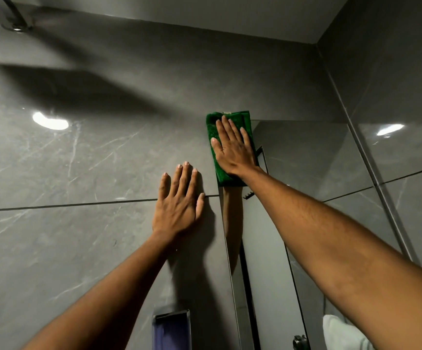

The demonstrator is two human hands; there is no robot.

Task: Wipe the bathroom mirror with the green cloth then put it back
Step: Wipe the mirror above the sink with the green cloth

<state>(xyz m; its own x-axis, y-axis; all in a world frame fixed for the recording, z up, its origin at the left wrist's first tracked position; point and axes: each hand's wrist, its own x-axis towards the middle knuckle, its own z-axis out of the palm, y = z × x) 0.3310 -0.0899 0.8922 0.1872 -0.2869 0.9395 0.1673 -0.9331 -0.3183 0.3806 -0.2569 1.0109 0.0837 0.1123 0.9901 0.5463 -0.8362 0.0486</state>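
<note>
From the head camera, looking up the wall: the right hand (232, 150) is spread flat, fingers together and extended, pressing the folded green terry cloth (213, 133) against the top left corner of the frameless wall mirror (306, 168). The cloth overlaps the mirror's left edge, part of it on glass and part on the glossy grey marble-veined wall tile (78, 160). It is pinned under the palm rather than gripped.

The left hand (179, 198) holds nothing; it lies open and flat on the tile just beside the mirror's edge, fingers slightly fanned, straddling the dark grout line (66, 205). It looks like a brace for the high reach.

Judging the step: this is the wiping itself, starting at the top corner. To do it well, keep the palm pressure even so the fold does not bunch or slip out, and work across and downward in overlapping passes so streaks get chased toward the bottom. The cloth wants to sit fully on the glass; riding the edge risks dragging wall grime onto the mirror. The left brace should stay on tile, off the glass, to avoid fingerprints.

Low in the frame, a small dark recessed wall niche (171, 329) shows; whether the cloth belongs there I cannot tell.
</note>
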